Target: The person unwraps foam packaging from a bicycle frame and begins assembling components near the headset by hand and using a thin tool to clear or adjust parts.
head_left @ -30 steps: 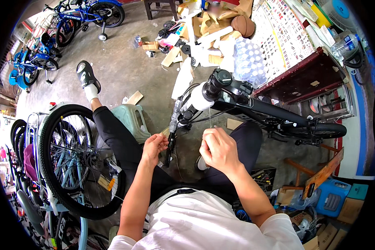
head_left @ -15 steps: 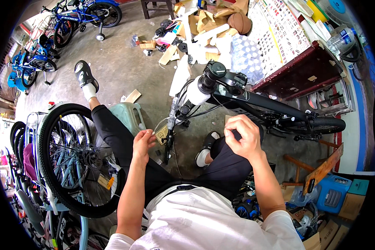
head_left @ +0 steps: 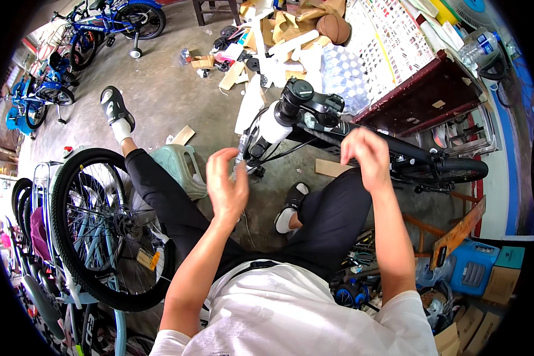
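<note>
A black bicycle point(head_left: 391, 145) stands in front of me, with a white wrap point(head_left: 275, 126) around its front tube below the stem point(head_left: 326, 108). My left hand point(head_left: 226, 187) is at a tube wrapped in clear plastic point(head_left: 241, 148), its thumb apart from its bent fingers. Whether the fingertips touch the wrapping I cannot tell. My right hand point(head_left: 366, 159) is raised over my right knee, beside the frame. Its fingers are curled together, and anything in them is too small to make out. A thin pale strand point(head_left: 248, 228) hangs below my left hand.
A loose wheel point(head_left: 56, 231) leans among bicycles at left. A pale green plastic stool point(head_left: 181, 169) stands by my left leg. Cardboard and packing scraps point(head_left: 291, 41) lie ahead. A dark red cabinet point(head_left: 409, 98), a wooden stool point(head_left: 457, 231) and a blue case point(head_left: 473, 267) are at right.
My left hand has moved up and right to the wrapped tube, its fingers opening from a pinch on a thin strand. My right hand has shifted up and right, away from the bicycle's front.
</note>
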